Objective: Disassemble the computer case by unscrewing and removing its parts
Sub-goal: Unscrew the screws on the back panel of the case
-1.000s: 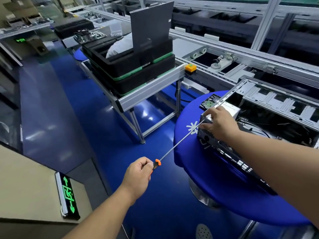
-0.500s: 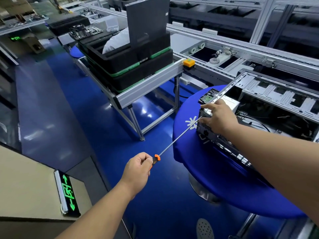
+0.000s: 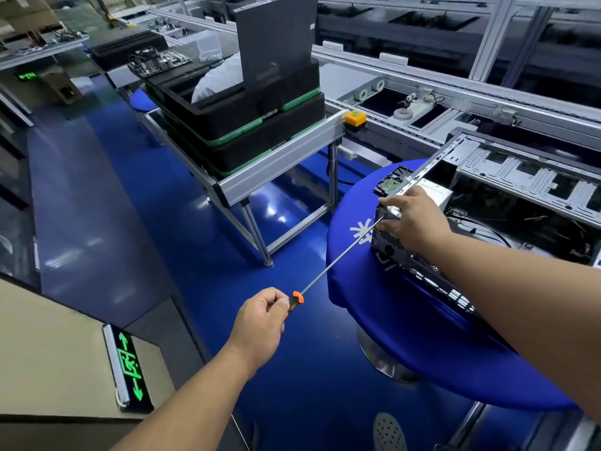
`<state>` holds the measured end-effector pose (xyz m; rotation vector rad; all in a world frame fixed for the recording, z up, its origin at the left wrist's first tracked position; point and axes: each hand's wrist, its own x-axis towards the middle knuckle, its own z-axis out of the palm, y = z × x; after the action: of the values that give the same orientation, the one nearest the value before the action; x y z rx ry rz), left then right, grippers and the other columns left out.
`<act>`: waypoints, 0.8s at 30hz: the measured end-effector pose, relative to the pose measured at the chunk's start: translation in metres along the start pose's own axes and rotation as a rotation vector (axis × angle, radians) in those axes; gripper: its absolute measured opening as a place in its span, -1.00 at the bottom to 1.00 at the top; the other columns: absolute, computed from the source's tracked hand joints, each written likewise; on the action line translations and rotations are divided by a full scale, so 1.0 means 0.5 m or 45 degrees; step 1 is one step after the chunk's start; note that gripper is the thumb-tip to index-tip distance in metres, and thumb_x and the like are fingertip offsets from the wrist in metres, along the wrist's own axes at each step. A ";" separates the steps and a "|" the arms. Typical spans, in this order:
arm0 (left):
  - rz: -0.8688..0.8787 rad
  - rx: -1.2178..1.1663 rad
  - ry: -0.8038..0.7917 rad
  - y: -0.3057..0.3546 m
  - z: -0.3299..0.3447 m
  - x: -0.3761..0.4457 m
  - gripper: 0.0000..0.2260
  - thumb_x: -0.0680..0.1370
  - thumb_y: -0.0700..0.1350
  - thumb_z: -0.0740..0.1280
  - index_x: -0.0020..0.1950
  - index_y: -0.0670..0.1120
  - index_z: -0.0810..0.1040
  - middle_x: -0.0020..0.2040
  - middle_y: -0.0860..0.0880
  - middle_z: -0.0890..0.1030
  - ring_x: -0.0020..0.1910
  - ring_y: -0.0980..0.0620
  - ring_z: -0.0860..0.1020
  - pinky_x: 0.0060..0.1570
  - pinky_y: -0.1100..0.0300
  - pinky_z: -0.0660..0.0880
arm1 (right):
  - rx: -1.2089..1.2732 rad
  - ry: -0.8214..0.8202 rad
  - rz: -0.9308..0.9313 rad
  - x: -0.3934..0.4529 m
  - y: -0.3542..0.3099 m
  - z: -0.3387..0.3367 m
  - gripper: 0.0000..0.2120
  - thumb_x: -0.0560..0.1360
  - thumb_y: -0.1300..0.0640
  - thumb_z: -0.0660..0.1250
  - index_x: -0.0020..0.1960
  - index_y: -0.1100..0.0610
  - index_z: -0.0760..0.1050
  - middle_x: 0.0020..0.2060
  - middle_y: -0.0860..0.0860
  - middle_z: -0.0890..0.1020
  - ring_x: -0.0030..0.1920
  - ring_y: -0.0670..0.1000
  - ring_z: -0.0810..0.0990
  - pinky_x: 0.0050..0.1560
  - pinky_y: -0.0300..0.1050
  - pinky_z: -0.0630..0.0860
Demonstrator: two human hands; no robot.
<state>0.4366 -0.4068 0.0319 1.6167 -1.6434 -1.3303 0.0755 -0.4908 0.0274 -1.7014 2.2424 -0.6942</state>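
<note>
The orange-and-black handle of a long screwdriver [image 3: 338, 257] was enclosed in the closed grip of the left hand [image 3: 260, 320], its thin shaft angled up to the near corner of the computer case [image 3: 455, 229]. That corner was steadied by the right hand [image 3: 414, 219], fingers laid relaxed over the top edge. The opened case was lying on a round blue-covered bench [image 3: 390, 320].

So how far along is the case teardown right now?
Done: the computer case lies open on the blue round table, its side panel already off and the interior exposed. In hand: the left hand grips a long screwdriver aimed at the case's rear corner, where the right hand steadies it. Left: the silver box by the right hand, cables and inner brackets are still inside.
</note>
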 end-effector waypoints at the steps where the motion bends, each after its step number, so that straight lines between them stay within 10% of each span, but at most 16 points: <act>1: -0.001 -0.005 0.002 -0.001 -0.001 0.000 -0.75 0.70 -0.09 0.24 -0.08 -0.12 0.63 -0.39 0.01 0.43 -0.44 0.11 0.30 -0.48 0.26 0.29 | 0.004 0.001 0.002 0.000 0.000 0.000 -0.43 0.40 -0.11 0.59 0.38 -0.10 0.57 0.09 -0.09 0.37 0.05 0.00 0.49 0.07 -0.12 0.39; 24: -0.032 0.008 0.015 -0.004 0.001 -0.001 -0.75 0.69 -0.11 0.22 -0.06 -0.15 0.63 -0.39 0.01 0.45 -0.44 0.11 0.31 -0.47 0.26 0.30 | -0.055 0.019 -0.020 -0.003 -0.003 0.000 -0.43 0.41 -0.11 0.58 0.38 -0.08 0.56 0.08 -0.08 0.36 0.02 0.00 0.44 0.09 -0.13 0.38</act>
<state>0.4373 -0.4058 0.0299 1.6507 -1.6274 -1.3263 0.0773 -0.4898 0.0278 -1.7408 2.2727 -0.6683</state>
